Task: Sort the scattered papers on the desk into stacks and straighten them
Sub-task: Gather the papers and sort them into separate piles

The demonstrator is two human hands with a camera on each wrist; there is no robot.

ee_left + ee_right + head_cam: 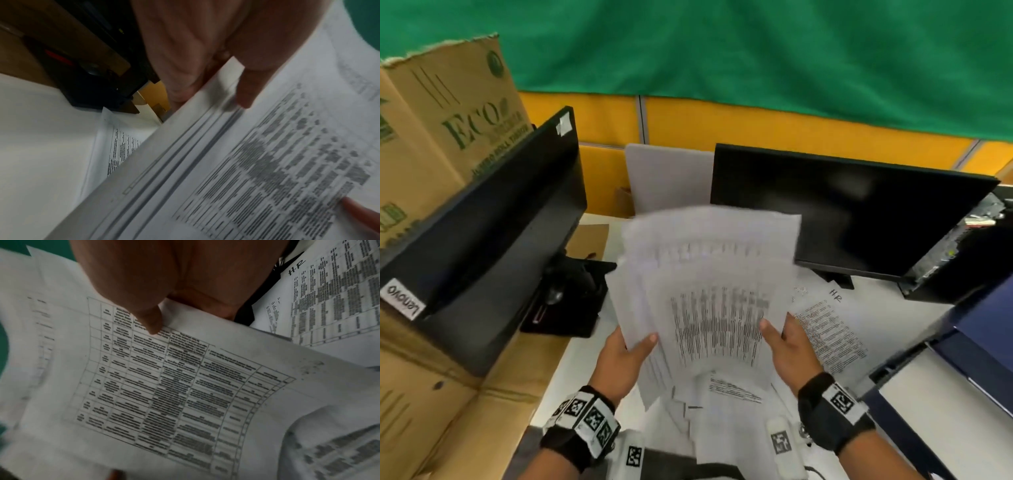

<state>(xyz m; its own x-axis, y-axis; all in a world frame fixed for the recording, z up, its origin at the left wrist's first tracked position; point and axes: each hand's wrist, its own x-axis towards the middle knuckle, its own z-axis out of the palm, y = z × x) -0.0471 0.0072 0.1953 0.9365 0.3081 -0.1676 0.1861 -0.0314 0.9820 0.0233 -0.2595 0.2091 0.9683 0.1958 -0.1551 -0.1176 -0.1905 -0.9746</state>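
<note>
A fanned bundle of printed papers (709, 281) is lifted above the white desk (571, 363), held by both hands. My left hand (625, 353) grips its left edge, thumb on top; the left wrist view shows the thumb (249, 91) over several sheet edges of the bundle (257, 170). My right hand (787, 346) grips the right edge, its thumb (152, 321) pressed on the top sheet's table (164, 386). A sheet marked "HR" (828, 329) lies flat on the desk to the right. More loose sheets (726, 411) lie under the bundle near me.
A black Lenovo monitor (482, 240) stands at left on its base (565, 301), another black monitor (852, 212) at back right. Cardboard boxes (441, 130) fill the left side. A dark blue object (976, 342) sits at right. A yellow partition (756, 126) backs the desk.
</note>
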